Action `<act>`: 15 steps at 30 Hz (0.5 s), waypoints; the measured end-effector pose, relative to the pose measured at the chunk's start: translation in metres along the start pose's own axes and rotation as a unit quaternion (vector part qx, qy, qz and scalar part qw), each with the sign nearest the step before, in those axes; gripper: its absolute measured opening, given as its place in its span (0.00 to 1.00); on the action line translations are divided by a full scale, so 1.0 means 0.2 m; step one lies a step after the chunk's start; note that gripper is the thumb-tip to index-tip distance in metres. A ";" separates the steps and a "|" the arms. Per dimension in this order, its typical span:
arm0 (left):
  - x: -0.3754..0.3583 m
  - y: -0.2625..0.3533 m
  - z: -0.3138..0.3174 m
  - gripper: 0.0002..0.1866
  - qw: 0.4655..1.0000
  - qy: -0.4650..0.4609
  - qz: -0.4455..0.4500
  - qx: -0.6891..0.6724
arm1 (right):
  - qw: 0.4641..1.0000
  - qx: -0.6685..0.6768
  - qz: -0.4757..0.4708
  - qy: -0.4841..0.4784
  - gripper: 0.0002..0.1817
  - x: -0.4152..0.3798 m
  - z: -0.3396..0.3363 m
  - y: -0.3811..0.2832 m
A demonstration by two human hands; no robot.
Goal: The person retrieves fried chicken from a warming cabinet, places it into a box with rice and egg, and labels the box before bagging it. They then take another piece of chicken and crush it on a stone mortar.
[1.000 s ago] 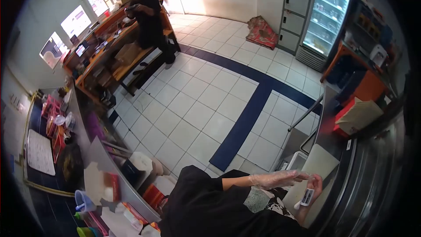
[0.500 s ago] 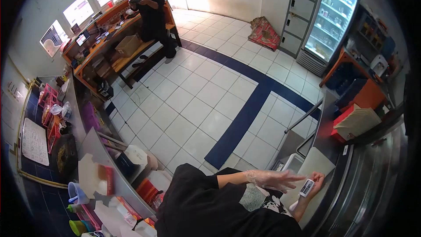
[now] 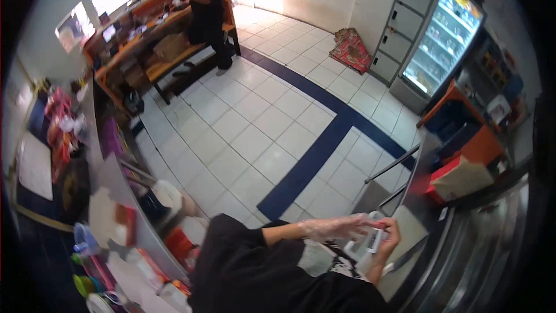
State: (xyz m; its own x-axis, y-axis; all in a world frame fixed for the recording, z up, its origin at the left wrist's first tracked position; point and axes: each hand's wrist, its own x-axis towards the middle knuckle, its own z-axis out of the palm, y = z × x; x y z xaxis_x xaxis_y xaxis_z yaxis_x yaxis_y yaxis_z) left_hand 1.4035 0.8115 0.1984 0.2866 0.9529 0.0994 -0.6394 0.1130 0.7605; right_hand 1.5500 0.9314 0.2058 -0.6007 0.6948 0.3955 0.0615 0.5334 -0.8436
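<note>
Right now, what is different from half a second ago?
The gloved left hand, spread open then, is no longer spread and has closed in on the right hand. The camera view shifted too. Unchanged: the right hand holds the small white item; the co-worker stays by the wooden desk.

glove (image 3: 336, 228): thin, glossy plastic | sleeve (image 3: 231, 240): matt cloth | floor tiles (image 3: 229, 153): smooth, glossy

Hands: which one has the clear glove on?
The left hand: see-through plastic covers it, while the right hand looks bare and holds a small white object.
</note>
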 end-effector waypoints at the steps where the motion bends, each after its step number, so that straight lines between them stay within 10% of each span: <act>1: -0.02 0.01 -0.02 0.40 1.000 0.007 -0.004 0.004 | 1.000 0.000 -0.020 0.008 0.07 0.03 0.03 0.01; 15: -0.68 0.29 -0.70 0.38 0.979 0.203 0.028 -0.010 | 0.993 -0.026 -0.027 -0.114 0.08 0.57 1.03 -0.14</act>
State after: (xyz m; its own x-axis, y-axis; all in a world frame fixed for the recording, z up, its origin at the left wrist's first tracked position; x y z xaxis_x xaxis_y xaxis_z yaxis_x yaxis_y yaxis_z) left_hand 1.2268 0.7290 0.1394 -0.0534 0.9906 -0.1261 -0.6615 0.0595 0.7476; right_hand 1.3147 0.8968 0.1990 -0.7687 0.5404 0.3423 0.0623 0.5958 -0.8007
